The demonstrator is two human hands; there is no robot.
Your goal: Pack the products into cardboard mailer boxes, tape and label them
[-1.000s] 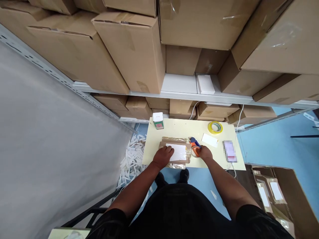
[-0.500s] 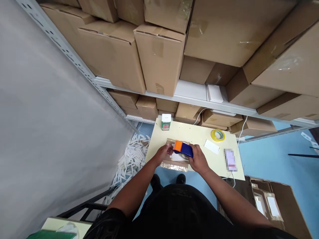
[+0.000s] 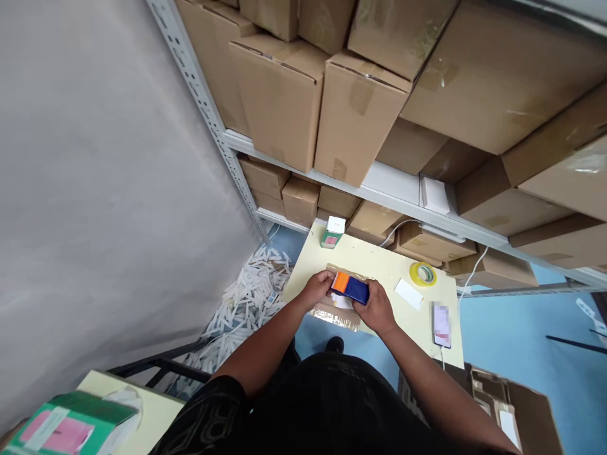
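My right hand [image 3: 377,308] grips the dark blue end of an orange-and-blue tape dispenser [image 3: 356,290]. At its orange end are the closed fingers of my left hand [image 3: 320,285], which seem to hold that end; the fingertips are partly hidden. Below the dispenser lies a brown, flat parcel [image 3: 327,313] with a shiny, jagged strip along its near edge. A white label [image 3: 342,301] shows on the parcel, partly covered by the dispenser and my right hand.
On the pale table [image 3: 374,256] are a green-and-white box [image 3: 332,232], a yellow tape roll [image 3: 422,273], a white card [image 3: 408,294] and a phone [image 3: 441,324]. Shelves of cartons [image 3: 363,120] stand behind. White paper strips [image 3: 251,278] cover the floor at left; an open carton [image 3: 526,404] is lower right.
My left fingers have come up against the dispenser's orange end, and the dispenser lies more level. The camera view has turned, shifting the shelves and table to the right.
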